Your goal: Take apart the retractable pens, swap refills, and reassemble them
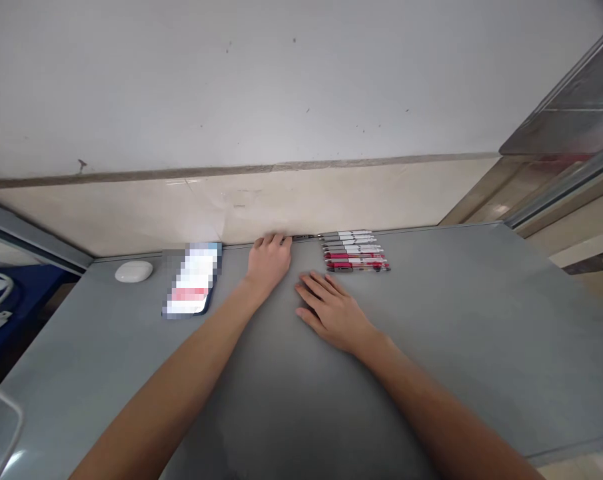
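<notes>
At the table's back edge, my left hand [270, 260] is closed with its fingers curled down. A dark pen [302, 238] sticks out from under its fingertips to the right, its tip close to a row of pens; the rest of it is hidden by the hand. The row holds several white-barrelled pens [348, 241], with red pens [354, 256] and a clear-barrelled pen with a dark grip [358, 269] at the near end. They lie side by side, tips to the left. My right hand [331, 310] rests flat on the table just in front of them, fingers spread, holding nothing.
On the left of the grey table [456, 333] lie a phone [194, 280] with a lit, blurred screen and a white rounded case [134, 271]. A tiled wall [331, 193] runs along the back edge. A white cable [16, 420] curves in at lower left.
</notes>
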Demonstrator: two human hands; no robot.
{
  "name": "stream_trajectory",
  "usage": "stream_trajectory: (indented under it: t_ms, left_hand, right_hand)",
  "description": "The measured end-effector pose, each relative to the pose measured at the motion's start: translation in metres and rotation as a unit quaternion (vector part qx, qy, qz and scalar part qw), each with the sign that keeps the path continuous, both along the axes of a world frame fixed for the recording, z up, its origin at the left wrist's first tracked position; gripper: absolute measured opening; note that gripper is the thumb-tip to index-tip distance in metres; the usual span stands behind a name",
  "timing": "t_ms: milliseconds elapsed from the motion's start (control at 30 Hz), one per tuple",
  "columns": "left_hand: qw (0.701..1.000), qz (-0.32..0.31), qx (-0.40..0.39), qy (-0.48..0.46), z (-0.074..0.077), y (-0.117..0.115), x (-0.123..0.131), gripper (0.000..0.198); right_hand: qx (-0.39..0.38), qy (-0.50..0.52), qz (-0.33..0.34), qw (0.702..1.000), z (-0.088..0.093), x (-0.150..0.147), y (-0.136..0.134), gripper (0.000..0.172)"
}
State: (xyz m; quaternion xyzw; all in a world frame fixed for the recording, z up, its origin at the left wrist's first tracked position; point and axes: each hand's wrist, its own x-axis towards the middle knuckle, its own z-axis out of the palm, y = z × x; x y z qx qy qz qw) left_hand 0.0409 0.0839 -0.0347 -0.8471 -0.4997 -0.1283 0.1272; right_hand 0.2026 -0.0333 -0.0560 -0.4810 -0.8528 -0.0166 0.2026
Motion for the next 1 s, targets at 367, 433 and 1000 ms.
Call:
stream_trajectory:
  t_ms: [367,433,1000]
  left_hand:
    - [0.999,0.016,0.006,0.032,-0.006,0.003,0.003,0.035]
    - [0.999,0.016,0.006,0.037,-0.006,0.004,0.003,0.034]
    - [0.992,0.022,-0.044,-0.117,0.029,-0.027,-0.004,0.030]
  right_hand:
    - [-0.012,-0.006,0.007,1.000,-0.001,0.000,0.000,0.046]
    - [-0.016,-0.009,0.009,1.000,0.000,0.000,0.000,0.046]
    - [0.006,0.009,0.001,1.000,0.002,-0.002,0.002,0.042]
